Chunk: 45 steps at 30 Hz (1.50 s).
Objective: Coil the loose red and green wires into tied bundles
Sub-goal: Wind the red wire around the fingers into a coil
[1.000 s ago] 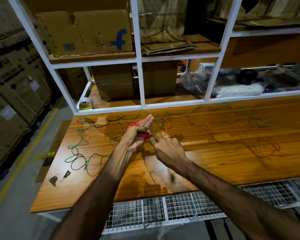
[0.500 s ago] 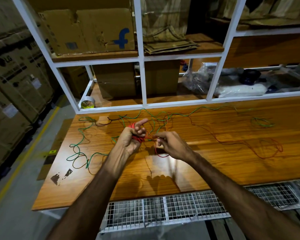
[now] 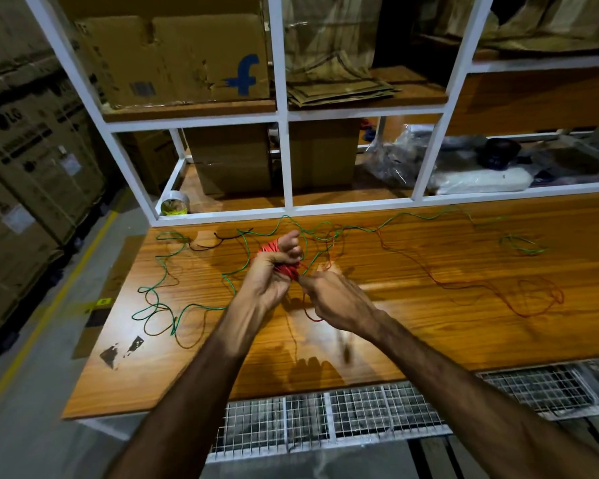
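My left hand (image 3: 268, 276) grips a red wire coil (image 3: 284, 267) wound round its fingers, held above the wooden table (image 3: 412, 340). Just right of it, my right hand (image 3: 336, 300) pinches the loose end of the red wire, and a short red loop hangs below the fingers. The rest of the red wire (image 3: 519, 299) trails in loose loops across the table to the right. A green wire (image 3: 163, 299) lies in tangled loops on the table's left and runs along the back edge to the far right.
A white shelf frame (image 3: 286, 160) stands behind the table with cardboard boxes (image 3: 173, 60) and plastic-wrapped items. A tape roll (image 3: 174, 203) sits at the shelf's lower left. Wire mesh (image 3: 325, 420) lies below the table's front edge. Stacked cartons (image 3: 25, 150) line the left aisle.
My right hand has swung down and round beside the coil, carrying the red wire's end with it. My left hand's fingers have curled tighter on the coil.
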{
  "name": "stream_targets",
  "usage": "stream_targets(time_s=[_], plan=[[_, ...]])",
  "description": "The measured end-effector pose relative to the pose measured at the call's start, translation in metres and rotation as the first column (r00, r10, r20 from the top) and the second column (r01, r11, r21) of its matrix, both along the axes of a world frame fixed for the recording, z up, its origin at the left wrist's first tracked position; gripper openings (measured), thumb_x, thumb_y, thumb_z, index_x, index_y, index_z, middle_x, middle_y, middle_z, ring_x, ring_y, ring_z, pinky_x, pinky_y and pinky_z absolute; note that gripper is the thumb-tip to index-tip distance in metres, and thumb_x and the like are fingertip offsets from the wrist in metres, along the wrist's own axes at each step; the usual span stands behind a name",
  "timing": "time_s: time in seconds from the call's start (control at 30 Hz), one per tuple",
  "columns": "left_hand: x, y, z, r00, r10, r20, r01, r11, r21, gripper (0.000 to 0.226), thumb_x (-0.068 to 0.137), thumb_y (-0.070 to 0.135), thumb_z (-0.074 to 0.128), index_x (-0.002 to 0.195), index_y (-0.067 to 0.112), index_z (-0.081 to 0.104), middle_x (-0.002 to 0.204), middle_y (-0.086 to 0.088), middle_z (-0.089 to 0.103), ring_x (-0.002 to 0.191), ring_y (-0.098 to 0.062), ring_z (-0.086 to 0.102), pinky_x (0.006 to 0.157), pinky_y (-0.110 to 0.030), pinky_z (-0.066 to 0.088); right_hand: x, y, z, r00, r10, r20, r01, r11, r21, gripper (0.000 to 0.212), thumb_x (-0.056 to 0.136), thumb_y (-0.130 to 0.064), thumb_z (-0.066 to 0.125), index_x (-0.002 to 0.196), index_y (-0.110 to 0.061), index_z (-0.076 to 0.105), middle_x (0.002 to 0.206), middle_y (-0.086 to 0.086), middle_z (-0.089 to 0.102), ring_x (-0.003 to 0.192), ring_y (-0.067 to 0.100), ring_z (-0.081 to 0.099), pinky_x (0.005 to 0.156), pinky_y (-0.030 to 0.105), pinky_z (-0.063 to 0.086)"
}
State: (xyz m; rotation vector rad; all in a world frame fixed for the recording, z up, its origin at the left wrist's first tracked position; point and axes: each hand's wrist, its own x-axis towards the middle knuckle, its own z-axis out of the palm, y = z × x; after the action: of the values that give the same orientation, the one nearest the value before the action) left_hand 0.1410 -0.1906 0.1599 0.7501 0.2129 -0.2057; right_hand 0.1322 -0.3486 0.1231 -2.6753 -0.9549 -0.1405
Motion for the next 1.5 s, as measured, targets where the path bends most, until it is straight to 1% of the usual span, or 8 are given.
stream_targets(time_s=[0.23,0.33,0.43,0.57,0.7,1.0,1.2,1.5], plan=[[-0.003,0.007,-0.005,0.997,-0.055,-0.060,0.043,0.983,-0.179,0.053,0.081,-0.026,0.040,0.122,-0.004,0.066,0.127,-0.014,0.071,0.111,-0.020,0.072,0.110,-0.027,0.046,0.004,-0.008,0.005,0.997,0.036,0.070,-0.029,0.995,-0.096,0.023,0.093,-0.013,0.053,0.111,-0.023,0.062,0.096,-0.002,0.063,0.078,0.021,0.057,0.055,0.032,0.031],[-0.001,0.002,-0.010,0.999,-0.048,-0.017,0.044,0.980,-0.194,0.061,0.079,-0.027,0.038,0.132,-0.006,0.059,0.134,-0.016,0.066,0.115,-0.023,0.070,0.103,-0.028,0.053,0.002,-0.007,0.007,0.999,0.033,0.042,-0.027,0.992,-0.125,0.014,0.092,-0.015,0.050,0.098,-0.023,0.059,0.100,0.002,0.067,0.086,0.028,0.063,0.059,0.034,0.027],[0.002,-0.010,-0.017,0.993,0.016,0.116,-0.038,0.982,0.187,0.069,0.076,-0.030,0.033,0.134,0.000,0.056,0.138,-0.015,0.063,0.122,-0.020,0.066,0.098,-0.025,0.054,-0.002,-0.004,0.012,1.000,0.029,0.008,-0.028,0.995,-0.095,0.012,0.096,-0.016,0.048,0.094,-0.021,0.059,0.101,0.003,0.068,0.091,0.031,0.063,0.061,0.036,0.026],[0.002,-0.011,-0.034,0.972,-0.007,0.235,-0.169,0.675,0.718,0.064,0.074,-0.023,0.044,0.122,0.013,0.067,0.126,-0.002,0.071,0.122,-0.013,0.065,0.100,-0.030,0.052,0.000,-0.002,0.015,0.995,-0.051,-0.089,0.056,0.996,0.063,0.021,0.101,-0.026,0.051,0.084,-0.024,0.063,0.076,-0.002,0.062,0.074,0.028,0.062,0.059,0.034,0.035],[-0.004,-0.005,-0.039,0.978,-0.089,0.189,-0.127,0.463,0.877,0.043,0.081,0.000,0.069,0.115,0.026,0.065,0.100,0.017,0.072,0.094,0.003,0.067,0.077,-0.016,0.053,0.011,-0.002,0.016,0.908,-0.109,-0.404,0.278,0.878,0.389,0.015,0.100,-0.014,0.062,0.098,-0.017,0.077,0.069,-0.004,0.066,0.053,0.001,0.057,0.052,0.023,0.043],[-0.005,0.011,-0.050,0.904,-0.427,0.003,0.164,0.355,0.920,0.041,0.064,0.028,0.070,0.076,-0.011,0.069,0.057,-0.032,0.058,0.043,-0.026,0.049,0.050,-0.039,0.040,0.041,-0.023,0.035,0.656,-0.005,-0.755,0.589,0.629,0.508,0.009,0.099,-0.012,0.069,0.096,-0.005,0.074,0.071,-0.002,0.073,0.041,0.002,0.037,0.036,0.015,0.026],[-0.018,0.015,-0.066,0.781,-0.621,-0.065,0.406,0.425,0.809,0.033,0.096,0.025,0.070,0.103,-0.006,0.073,0.048,-0.018,0.052,0.039,-0.020,0.045,0.059,-0.029,0.054,0.059,-0.036,0.048,0.864,-0.045,-0.502,0.343,0.783,0.519,0.013,0.097,-0.009,0.070,0.100,0.002,0.077,0.078,0.008,0.075,0.052,-0.006,0.060,0.056,0.010,0.044],[-0.023,0.013,-0.043,0.790,-0.581,0.193,0.596,0.802,-0.025,0.039,0.096,0.024,0.067,0.118,-0.008,0.070,0.046,0.003,0.052,0.043,-0.008,0.055,0.079,-0.020,0.054,0.043,-0.040,-0.004,0.973,-0.222,-0.068,0.232,0.944,0.235,0.028,0.105,-0.042,0.053,0.092,-0.024,0.070,0.074,-0.010,0.066,0.066,0.012,0.058,0.057,0.029,0.037]])
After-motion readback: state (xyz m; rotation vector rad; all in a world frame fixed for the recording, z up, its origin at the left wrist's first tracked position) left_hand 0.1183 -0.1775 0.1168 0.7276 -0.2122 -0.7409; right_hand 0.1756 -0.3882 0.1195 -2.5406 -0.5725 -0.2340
